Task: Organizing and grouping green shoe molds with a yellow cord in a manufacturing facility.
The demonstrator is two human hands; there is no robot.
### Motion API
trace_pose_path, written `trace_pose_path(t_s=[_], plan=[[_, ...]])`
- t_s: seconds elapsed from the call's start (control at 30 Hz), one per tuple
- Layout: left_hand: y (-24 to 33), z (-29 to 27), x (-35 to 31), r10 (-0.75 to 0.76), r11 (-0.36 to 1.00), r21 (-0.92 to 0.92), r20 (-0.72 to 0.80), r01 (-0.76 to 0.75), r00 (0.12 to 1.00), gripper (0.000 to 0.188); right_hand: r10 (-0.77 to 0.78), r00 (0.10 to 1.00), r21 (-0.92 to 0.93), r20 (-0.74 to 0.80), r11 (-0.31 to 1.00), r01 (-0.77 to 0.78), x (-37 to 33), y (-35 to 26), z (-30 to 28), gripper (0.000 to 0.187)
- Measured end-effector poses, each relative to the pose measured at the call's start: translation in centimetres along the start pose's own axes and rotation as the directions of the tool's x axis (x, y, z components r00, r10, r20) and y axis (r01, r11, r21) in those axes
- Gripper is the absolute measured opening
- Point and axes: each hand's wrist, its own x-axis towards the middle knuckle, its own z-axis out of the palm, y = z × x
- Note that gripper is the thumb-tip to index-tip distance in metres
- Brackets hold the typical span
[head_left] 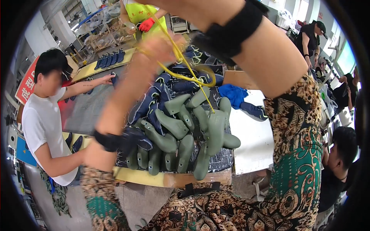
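My left hand [163,45] is raised over the pile and smeared by motion. Yellow cord [181,75] loops and crosses right beside its fingers; their grip is too blurred to read. My right hand [189,7] is higher, cut off by the top edge, so its fingers are hidden. From up there the cord slants down to a green shoe last [216,129] standing on top of the heap. Several more green shoe lasts [171,124] lie jumbled below my arms. Behind them are dark blue shoe uppers [143,104] with pale edging.
A person in a white shirt [48,115] reaches over the table from the left. Another in a yellow vest [139,14], wearing a red glove, stands at the far side. On the white board [252,150] at right lies blue cloth [232,95]. More people work at the right.
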Motion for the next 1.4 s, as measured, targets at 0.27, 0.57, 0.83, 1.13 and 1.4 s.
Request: trace_pose_path(t_s=[0.27,0.57,0.83,1.13,1.4], plan=[[-8.9,6.8,-10.7,-0.626,0.747,-0.437,-0.206,0.502,0.752,0.049,-0.23,0.778,-0.499,0.585,0.654,0.569,-5.5,6.1,-9.3,0.029],[-5.9,3.5,-10.9,-0.692,0.519,-0.831,-0.269,0.201,0.67,0.049,0.588,0.763,-0.888,0.267,0.458,-0.042,-34.0,19.1,-22.4,0.03],[7.0,-1.9,-5.7,0.062,0.767,-0.596,-0.296,-0.236,0.953,0.031,0.293,0.956,-0.609,0.027,0.763,-0.217,-22.2,14.8,-20.3,0.032],[9.1,-8.5,-15.3,-0.029,0.851,-0.5,-0.352,-0.162,0.936,0.03,0.336,0.926,-0.455,-0.174,0.806,-0.378,-25.4,15.3,-24.6,0.033],[-2.3,4.7,-25.8,-0.72,0.692,-0.419,-0.456,0.587,0.523,0.029,0.653,0.7,-0.791,0.289,0.575,-0.209,-37.4,14.1,-21.5,0.025]])
